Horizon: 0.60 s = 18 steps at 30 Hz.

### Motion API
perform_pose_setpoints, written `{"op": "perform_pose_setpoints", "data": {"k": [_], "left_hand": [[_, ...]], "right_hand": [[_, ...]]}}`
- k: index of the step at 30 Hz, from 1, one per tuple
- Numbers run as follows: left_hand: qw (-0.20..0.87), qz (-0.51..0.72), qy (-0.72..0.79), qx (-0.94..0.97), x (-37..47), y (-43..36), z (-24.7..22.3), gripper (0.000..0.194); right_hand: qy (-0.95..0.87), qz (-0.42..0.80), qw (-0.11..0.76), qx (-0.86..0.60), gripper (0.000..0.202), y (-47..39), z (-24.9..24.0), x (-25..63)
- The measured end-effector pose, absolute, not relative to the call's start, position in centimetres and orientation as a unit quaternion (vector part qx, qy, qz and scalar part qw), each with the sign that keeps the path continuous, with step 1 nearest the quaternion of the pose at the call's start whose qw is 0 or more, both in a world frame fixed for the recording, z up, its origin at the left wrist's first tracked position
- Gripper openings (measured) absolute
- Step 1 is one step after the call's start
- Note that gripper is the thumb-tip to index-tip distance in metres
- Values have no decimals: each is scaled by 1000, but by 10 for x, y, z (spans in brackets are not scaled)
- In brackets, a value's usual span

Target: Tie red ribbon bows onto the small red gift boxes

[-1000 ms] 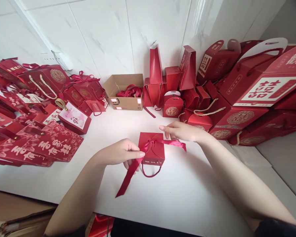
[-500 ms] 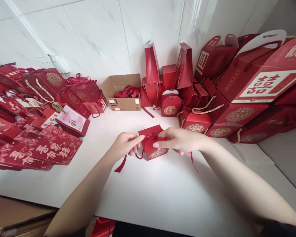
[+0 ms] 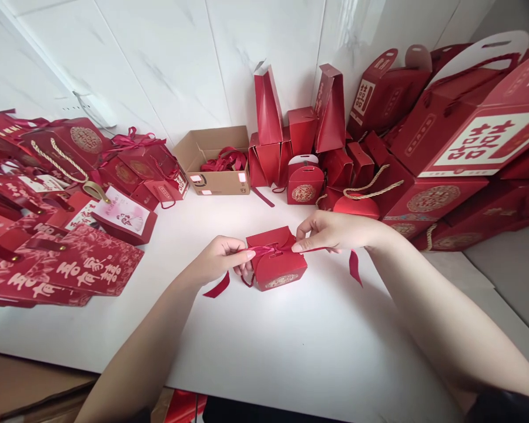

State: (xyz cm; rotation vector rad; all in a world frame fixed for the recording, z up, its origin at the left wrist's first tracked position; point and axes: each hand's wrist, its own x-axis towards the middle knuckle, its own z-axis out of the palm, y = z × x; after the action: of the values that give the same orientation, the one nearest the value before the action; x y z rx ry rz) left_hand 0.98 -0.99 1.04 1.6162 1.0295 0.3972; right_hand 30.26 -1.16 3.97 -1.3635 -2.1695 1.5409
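Red ribbon (image 3: 273,250) pinched in both hands (image 3: 224,257), parts hidden behind them, box (image 3: 283,275) beneath partly covered

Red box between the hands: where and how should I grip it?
Probably by the front wall and the hidden far wall, coming from the near side. The front looks flat and unobstructed; the ribbon crosses the top sideways, and the cord loops out at the left.
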Motion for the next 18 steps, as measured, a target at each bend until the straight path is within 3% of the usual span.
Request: {"op": "perform_pose_setpoints", "data": {"k": [11, 18], "left_hand": [[578, 174, 418, 679, 12, -11, 13, 35], [589, 194, 419, 663, 16, -15, 11, 37]], "right_hand": [[-739, 484, 134, -449, 37, -25, 47, 284], [-786, 368, 137, -477, 20, -33, 42, 274]]}}
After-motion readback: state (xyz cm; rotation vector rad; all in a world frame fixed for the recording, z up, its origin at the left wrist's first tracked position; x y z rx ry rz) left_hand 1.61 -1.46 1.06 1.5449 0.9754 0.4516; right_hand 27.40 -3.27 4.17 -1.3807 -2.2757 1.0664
